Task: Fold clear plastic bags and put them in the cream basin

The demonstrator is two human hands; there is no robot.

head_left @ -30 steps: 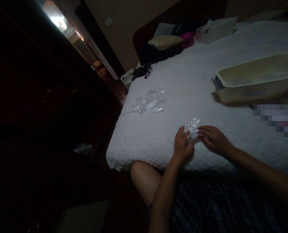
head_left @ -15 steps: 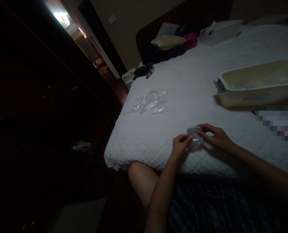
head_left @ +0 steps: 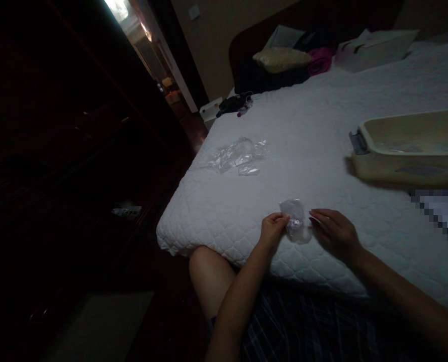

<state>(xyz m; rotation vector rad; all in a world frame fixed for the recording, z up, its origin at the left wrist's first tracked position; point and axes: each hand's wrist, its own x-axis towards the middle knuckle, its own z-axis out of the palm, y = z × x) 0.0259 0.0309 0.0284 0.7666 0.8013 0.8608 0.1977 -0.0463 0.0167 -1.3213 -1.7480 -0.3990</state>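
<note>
Left hand: The person's left hand (head_left: 272, 231) pinches the near-left edge of a small clear bag (head_left: 296, 229) between thumb and finger.
Right hand: The right hand (head_left: 335, 234), fingers loosely parted, is poised just beside the bag's other edge; contact cannot be told.
Clear bag: Held over the white quilted bed (head_left: 302, 151), close to its near edge; whether anything is inside is too dim to tell.
Work in hand: Apparently straightening or opening the thin film; the next move seems to call for a light grip on the free edge.
Crumpled plastic: More clear film (head_left: 239, 153) lies on the bed beyond the left hand.
Cream bin: Open-topped, the bin (head_left: 416, 173) stands at right, with a faint sheen inside, contents unclear.
White box: Near the headboard, the box (head_left: 378, 53) hides its contents.
</note>
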